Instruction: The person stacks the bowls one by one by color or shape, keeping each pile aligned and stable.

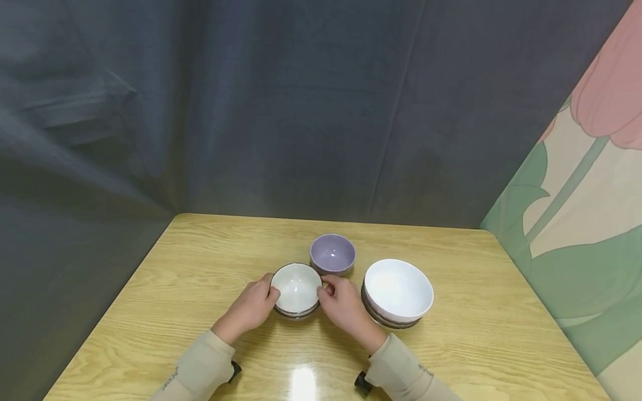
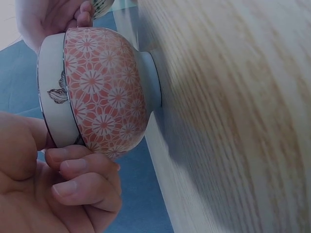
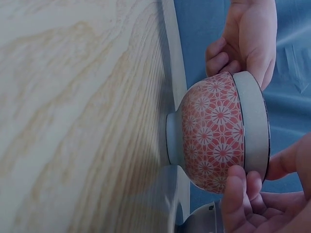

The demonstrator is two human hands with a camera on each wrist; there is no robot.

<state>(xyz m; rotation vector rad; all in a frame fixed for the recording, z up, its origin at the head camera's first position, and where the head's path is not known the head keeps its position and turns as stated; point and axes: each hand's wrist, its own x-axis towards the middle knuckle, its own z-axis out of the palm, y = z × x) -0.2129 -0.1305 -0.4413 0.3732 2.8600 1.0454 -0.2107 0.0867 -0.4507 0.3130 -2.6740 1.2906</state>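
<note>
Two forearms (image 1: 198,362) angle inward; left hand (image 1: 254,303) and right hand (image 1: 345,305) face each other, each pinching with thumb and curled fingers.

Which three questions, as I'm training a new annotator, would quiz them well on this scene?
1. True or false: the left hand and the right hand both grip the nested bowls.
2. Which sits farthest back in the head view? A) large white bowl; B) purple bowl; C) nested bowls.
3. Fill in: the red-patterned bowl has white ____ on its outside.

Key: 1 true; 2 B; 3 flowers.
</note>
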